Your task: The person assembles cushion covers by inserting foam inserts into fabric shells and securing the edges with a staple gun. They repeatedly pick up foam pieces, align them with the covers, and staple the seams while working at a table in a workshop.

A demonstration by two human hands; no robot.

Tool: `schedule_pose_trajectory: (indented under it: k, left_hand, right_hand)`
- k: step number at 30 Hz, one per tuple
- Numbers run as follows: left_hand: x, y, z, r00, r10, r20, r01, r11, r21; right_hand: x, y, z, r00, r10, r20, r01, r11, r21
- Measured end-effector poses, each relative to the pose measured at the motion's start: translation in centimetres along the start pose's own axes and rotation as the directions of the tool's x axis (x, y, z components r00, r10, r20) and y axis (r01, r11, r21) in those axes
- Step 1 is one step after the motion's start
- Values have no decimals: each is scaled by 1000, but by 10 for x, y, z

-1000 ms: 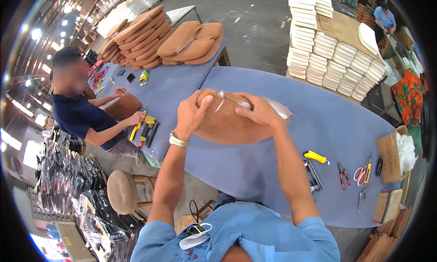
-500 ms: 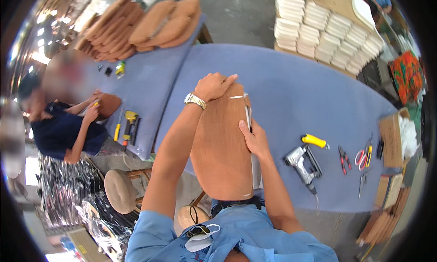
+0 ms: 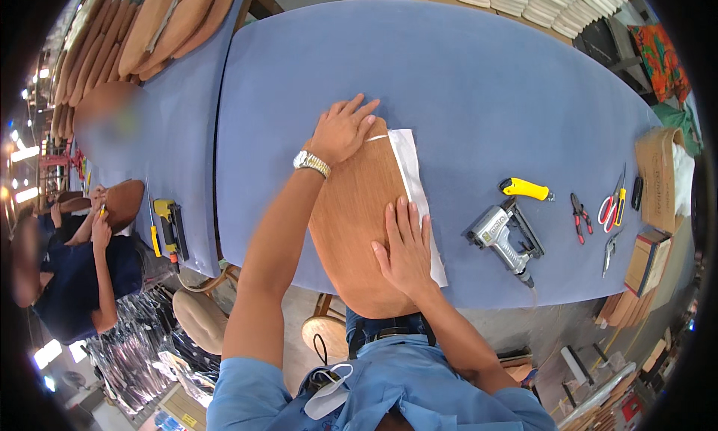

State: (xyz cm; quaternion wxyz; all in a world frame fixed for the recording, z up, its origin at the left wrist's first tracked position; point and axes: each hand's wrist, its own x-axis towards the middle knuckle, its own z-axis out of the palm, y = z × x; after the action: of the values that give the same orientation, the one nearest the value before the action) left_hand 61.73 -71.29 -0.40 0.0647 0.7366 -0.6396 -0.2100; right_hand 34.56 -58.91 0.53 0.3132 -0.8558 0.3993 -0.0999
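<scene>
A long brown fabric-covered pad with rounded ends lies lengthwise before me, its near end at my waist and its far part on the blue table. My left hand rests over its far end, fingers spread and reaching past the edge. Flat on the right part of the pad lies my right hand, fingers stretched out near the edge. From beneath that right edge a white strip of material sticks out onto the table. A short white mark shows across the pad's far end. Neither hand grips anything.
On the blue table, a staple gun, yellow-handled cutter, pliers, scissors and a cardboard box lie right. Brown pads are stacked far left, where a co-worker handles another. A stool stands below.
My right hand has left the pad's right edge and now lies flat on top. More of the white strip shows. My left hand stays at the far end. The view has shifted.
</scene>
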Motion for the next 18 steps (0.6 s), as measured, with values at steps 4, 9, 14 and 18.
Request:
schedule_pose_trajectory:
  k: [4,9,14,18]
  left_hand:
    - [-7,4,6,999,21,30,-22,999,26]
    - [-20,10,10,997,54,-59,-56,998,-28]
    - [-44,19,15,995,64,-80,-59,996,61]
    - [-43,23,15,998,57,-36,-55,996,64]
  right_hand:
    - [27,-2,3,1000,-4,10,5,997,-75]
    - [34,5,5,1000,-10,29,12,998,-57]
    - [44,8,-3,998,-37,48,36,999,19]
    - [68,14,-3,994,-50,98,47,998,36]
